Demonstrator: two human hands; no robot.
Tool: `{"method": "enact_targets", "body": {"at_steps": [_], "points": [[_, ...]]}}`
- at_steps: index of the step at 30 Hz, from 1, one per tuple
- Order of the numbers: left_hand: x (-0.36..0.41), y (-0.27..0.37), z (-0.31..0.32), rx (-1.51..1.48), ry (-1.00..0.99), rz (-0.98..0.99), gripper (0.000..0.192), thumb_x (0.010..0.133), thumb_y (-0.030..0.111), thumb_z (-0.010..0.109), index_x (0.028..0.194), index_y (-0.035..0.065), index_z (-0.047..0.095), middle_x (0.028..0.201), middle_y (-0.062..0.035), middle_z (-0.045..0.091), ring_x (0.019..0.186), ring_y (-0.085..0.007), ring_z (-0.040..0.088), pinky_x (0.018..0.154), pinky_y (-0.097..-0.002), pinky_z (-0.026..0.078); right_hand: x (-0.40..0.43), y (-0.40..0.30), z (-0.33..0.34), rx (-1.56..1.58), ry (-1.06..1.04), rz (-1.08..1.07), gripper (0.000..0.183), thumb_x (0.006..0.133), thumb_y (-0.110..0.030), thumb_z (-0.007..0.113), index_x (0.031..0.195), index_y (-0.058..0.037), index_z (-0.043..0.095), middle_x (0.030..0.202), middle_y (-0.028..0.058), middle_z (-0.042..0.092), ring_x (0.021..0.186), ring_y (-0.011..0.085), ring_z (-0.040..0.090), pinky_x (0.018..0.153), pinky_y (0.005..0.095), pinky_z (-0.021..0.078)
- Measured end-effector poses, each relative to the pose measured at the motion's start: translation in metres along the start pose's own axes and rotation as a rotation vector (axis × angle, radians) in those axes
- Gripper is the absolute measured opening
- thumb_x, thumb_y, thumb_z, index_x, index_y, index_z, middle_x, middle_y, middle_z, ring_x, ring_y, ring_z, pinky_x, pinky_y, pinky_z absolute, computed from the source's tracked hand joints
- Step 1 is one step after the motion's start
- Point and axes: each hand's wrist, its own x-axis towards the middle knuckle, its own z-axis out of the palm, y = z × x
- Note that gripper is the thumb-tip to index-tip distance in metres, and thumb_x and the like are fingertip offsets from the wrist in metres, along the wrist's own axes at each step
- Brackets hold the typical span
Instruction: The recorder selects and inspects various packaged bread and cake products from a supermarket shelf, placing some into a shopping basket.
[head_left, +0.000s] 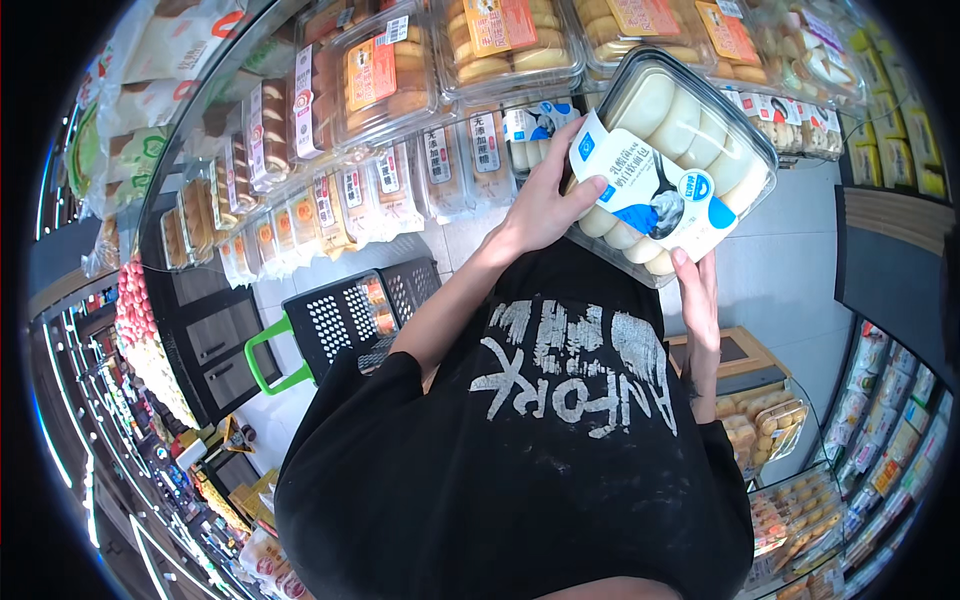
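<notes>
My left hand (540, 199) grips the left side of a clear plastic box of pale bread rolls (682, 127), its thumb on top of the paper label. My right hand (697, 289) holds the near right edge of the same box, with the thumb at the label's rim and the other fingers partly hidden. A white and blue label (645, 195) with writing wraps the box, which is tilted in front of my black T-shirt. Just beyond it are a similar small pack of rolls (529, 154) and larger clear boxes of golden buns (510, 37).
A display shelf of packed breads (390, 187) runs across the front and left. On the floor at left stands a black shopping basket (337, 322) with a green handle, holding a packed item. Further shelves of bread boxes (802, 510) and bagged goods (877, 420) are at right.
</notes>
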Motion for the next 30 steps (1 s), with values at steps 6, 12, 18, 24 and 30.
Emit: {"method": "enact_targets", "body": {"at_steps": [6,12,18,24,30], "points": [[-0.002,0.001,-0.005,-0.043,0.034,0.021,0.072,0.081,0.026,0.063,0.134,-0.0024,0.022,0.124,-0.0214,0.045,0.118,-0.0254,0.041,0.101,-0.0360,0.029,0.005,0.006,0.005,0.016,-0.011,-0.030,0.069,0.085,-0.036,0.056,0.133,0.0031,0.025,0.128,0.0162,0.040,0.118,0.0230,0.038,0.101,0.0355,0.0272],[-0.004,0.007,-0.007,-0.159,0.037,0.002,0.074,0.081,0.026,0.064,0.134,-0.0025,0.021,0.125,-0.0212,0.044,0.119,-0.0252,0.040,0.102,-0.0359,0.028,0.006,0.003,0.012,-0.004,0.017,-0.060,0.069,0.085,-0.040,0.056,0.131,0.0034,0.029,0.126,0.0157,0.043,0.117,0.0220,0.040,0.100,0.0354,0.0287],[-0.001,0.004,-0.011,-0.165,0.004,0.011,0.084,0.076,0.027,0.069,0.137,-0.0019,0.019,0.130,-0.0213,0.039,0.123,-0.0252,0.036,0.104,-0.0359,0.026,0.013,-0.021,0.015,-0.092,-0.095,-0.075,0.056,0.078,-0.027,0.067,0.120,0.0027,0.045,0.111,0.0111,0.056,0.103,0.0182,0.052,0.091,0.0329,0.0391],[-0.006,0.010,-0.036,0.041,-0.187,0.130,0.106,0.060,0.034,0.081,0.139,0.0015,0.019,0.139,-0.0181,0.029,0.129,-0.0279,0.029,0.106,-0.0380,0.022,0.009,-0.047,0.002,-0.625,-0.295,0.255,0.053,0.076,-0.023,0.069,0.121,-0.0021,0.050,0.115,0.0108,0.056,0.101,0.0162,0.054,0.087,0.0301,0.0431],[-0.010,0.033,-0.051,0.142,-0.209,0.266,0.083,0.067,0.020,0.070,0.137,0.0038,0.029,0.140,-0.0161,0.031,0.129,-0.0321,0.031,0.106,-0.0382,0.024,0.022,-0.052,0.023,0.195,0.053,-0.333,0.066,0.086,-0.031,0.054,0.137,-0.0010,0.023,0.137,0.0182,0.032,0.124,0.0291,0.035,0.105,0.0405,0.0271]]}}
